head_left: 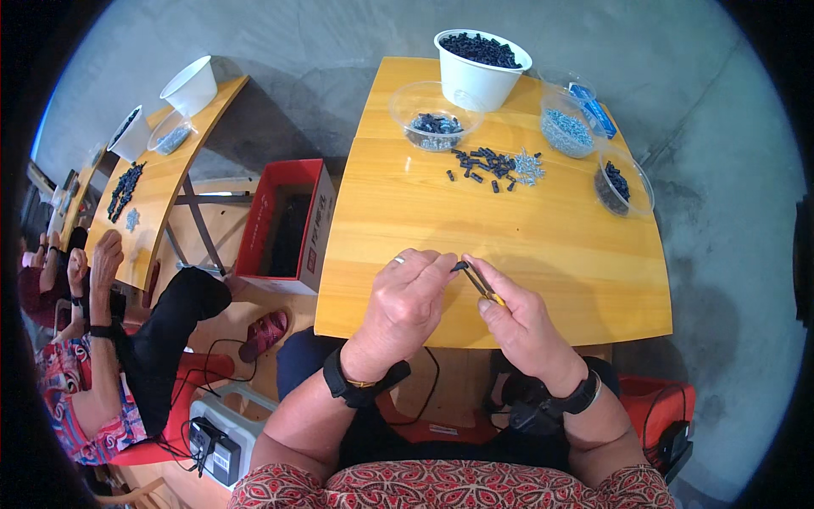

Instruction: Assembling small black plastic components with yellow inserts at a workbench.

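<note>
Over the near part of the wooden table [509, 220], my two hands meet. My left hand [400, 297] is closed, pinching a small black plastic piece [459, 266] at its fingertips. In my right hand [527, 331] is a slim two-armed tool [485, 288] with dark arms and a yellow part, like tweezers or snips. Its tip is close to the black piece; whether they touch I cannot tell. Farther back lie a scatter of loose black pieces [485, 161] and a small heap of silvery screws [529, 169].
Along the table's back stand a white bucket [475, 81] of black pieces, a clear bowl [435, 127] of mixed parts, a tub of screws [566, 131], a tub of dark pieces [617, 188] and a blue box [598, 110]. A red carton [259, 220] and a co-worker's table [161, 182] are at left.
</note>
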Demonstrator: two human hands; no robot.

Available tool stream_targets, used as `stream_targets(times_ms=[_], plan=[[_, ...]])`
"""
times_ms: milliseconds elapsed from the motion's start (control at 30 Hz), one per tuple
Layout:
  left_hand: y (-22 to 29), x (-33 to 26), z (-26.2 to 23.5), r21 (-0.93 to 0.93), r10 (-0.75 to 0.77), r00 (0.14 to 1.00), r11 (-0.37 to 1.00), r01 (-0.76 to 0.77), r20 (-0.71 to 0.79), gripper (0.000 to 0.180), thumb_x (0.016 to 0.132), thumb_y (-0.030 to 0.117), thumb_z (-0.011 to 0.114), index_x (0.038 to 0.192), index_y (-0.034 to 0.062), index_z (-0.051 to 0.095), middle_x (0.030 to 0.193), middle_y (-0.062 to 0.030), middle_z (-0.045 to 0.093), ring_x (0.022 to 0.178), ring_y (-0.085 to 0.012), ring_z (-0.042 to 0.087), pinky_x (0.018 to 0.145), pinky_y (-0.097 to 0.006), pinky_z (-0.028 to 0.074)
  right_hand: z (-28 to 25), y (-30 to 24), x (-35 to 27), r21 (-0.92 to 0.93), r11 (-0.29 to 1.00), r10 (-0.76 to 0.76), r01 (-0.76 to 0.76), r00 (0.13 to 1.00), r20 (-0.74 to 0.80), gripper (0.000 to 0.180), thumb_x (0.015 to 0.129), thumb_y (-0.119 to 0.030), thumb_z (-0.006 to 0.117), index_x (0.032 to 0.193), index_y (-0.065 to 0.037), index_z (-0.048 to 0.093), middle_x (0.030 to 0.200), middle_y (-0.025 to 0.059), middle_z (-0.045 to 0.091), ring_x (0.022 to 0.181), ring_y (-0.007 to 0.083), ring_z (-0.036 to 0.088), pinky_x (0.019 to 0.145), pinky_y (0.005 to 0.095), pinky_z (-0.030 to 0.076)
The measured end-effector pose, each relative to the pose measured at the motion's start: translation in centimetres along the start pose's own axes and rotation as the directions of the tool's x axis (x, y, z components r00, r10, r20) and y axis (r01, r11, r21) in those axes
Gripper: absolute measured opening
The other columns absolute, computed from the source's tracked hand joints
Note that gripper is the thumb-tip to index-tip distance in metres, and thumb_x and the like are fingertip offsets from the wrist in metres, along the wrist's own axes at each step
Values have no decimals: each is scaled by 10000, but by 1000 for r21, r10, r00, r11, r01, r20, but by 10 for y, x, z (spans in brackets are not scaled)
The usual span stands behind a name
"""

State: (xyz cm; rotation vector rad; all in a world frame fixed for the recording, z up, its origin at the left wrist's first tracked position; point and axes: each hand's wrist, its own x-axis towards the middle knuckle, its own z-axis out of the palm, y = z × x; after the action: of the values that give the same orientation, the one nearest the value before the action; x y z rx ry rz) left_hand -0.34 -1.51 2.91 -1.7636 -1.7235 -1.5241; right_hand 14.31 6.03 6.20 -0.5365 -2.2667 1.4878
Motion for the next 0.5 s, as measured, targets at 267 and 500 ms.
stream_targets(times_ms=[267, 500], plan=[[1, -3, 1, 13, 23, 995, 1000, -25, 100, 191, 648, -61, 624, 830, -27, 576, 704, -140, 575, 629, -281, 561, 562, -331, 452, -18, 6, 3, 393, 763, 424, -513, 856, 295, 500, 810, -43, 403, 1304, -53, 329, 665, -1, 457, 517, 61, 445, 463, 219, 401], [-1, -12, 3, -201, -513, 850, 827, 526, 115, 90, 779, 22, 569, 855, -21, 592, 686, -69, 578, 588, -144, 558, 540, -280, 478, -18, 4, -5, -167, 955, 264, -246, 960, 97, 504, 808, -63, 412, 1302, -102, 317, 619, 53, 486, 527, 195, 512, 498, 325, 431]])
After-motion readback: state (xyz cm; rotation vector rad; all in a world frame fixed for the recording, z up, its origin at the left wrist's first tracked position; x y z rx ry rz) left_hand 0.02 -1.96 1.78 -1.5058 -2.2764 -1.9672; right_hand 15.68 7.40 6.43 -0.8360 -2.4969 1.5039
